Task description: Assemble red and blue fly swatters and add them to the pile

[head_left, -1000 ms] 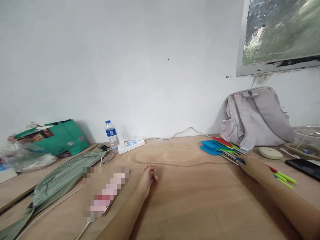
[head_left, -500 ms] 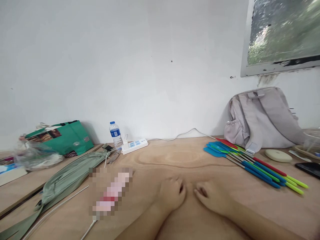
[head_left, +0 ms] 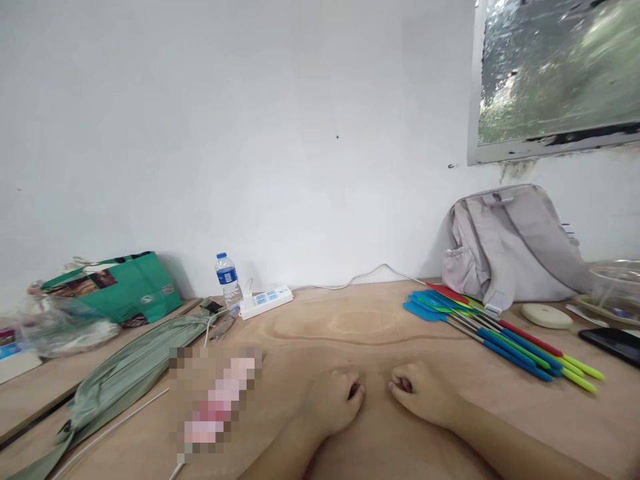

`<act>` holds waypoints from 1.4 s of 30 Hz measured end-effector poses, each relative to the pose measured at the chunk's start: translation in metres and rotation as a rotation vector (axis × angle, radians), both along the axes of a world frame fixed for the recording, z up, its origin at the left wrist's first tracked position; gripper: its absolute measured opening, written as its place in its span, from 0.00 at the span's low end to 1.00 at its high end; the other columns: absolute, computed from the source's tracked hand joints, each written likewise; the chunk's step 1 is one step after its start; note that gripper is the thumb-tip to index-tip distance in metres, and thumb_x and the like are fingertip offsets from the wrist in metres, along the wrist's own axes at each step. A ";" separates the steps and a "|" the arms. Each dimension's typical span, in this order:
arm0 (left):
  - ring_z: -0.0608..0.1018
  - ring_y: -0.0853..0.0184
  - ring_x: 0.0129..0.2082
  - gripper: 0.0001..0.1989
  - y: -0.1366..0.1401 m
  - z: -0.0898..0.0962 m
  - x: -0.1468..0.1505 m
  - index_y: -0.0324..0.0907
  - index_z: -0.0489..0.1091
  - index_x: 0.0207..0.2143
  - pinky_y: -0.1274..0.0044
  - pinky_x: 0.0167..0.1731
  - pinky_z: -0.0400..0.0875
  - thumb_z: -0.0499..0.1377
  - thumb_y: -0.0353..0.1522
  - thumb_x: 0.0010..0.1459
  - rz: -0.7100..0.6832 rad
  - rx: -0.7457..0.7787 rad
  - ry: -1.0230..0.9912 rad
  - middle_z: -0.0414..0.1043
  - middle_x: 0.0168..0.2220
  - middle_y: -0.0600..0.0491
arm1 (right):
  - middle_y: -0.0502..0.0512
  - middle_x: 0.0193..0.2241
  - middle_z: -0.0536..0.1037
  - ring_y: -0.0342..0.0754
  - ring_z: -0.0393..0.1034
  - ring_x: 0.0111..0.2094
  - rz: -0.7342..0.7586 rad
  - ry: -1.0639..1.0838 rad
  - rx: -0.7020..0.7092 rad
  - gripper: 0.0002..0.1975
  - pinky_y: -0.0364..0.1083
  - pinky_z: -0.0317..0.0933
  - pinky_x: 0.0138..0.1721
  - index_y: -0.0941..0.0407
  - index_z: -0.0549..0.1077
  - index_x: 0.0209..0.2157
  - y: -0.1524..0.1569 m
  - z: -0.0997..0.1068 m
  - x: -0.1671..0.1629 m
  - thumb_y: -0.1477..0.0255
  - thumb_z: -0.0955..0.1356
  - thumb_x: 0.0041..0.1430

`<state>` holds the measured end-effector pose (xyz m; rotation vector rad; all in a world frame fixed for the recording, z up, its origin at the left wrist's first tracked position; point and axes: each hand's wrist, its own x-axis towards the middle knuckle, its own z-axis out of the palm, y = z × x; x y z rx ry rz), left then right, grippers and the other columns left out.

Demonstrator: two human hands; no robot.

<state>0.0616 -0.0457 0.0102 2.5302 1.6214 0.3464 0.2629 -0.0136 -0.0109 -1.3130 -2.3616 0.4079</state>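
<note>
My left hand rests on the wooden table with its fingers curled into a loose fist. Across a small gap lies my right hand, curled the same way, thumb against the fingers. Nothing shows in either hand. Nearest to the right hand is a bundle of several long-handled fly swatters, with blue, red and green flat heads, metal shafts and coloured grips. Left of my left hand lies a pink, pixelated object with a white cable at its lower end.
Along the wall stand a green bag, a water bottle, a white power strip and a grey backpack. A grey-green strap bag lies left. At right are a cream round case, a black phone and a clear container.
The view has tilted up slightly and shifted a little right. My hands stay on the table, a little farther apart, still curled. The other objects have not moved on the table.
</note>
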 end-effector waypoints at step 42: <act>0.64 0.71 0.24 0.11 0.011 -0.002 -0.014 0.41 0.61 0.23 0.80 0.22 0.52 0.45 0.34 0.54 0.027 -0.064 -0.102 0.64 0.23 0.56 | 0.64 0.35 0.73 0.58 0.66 0.37 -0.870 -0.279 0.320 0.15 0.50 0.54 0.34 0.56 0.69 0.36 0.062 0.015 0.172 0.64 0.60 0.48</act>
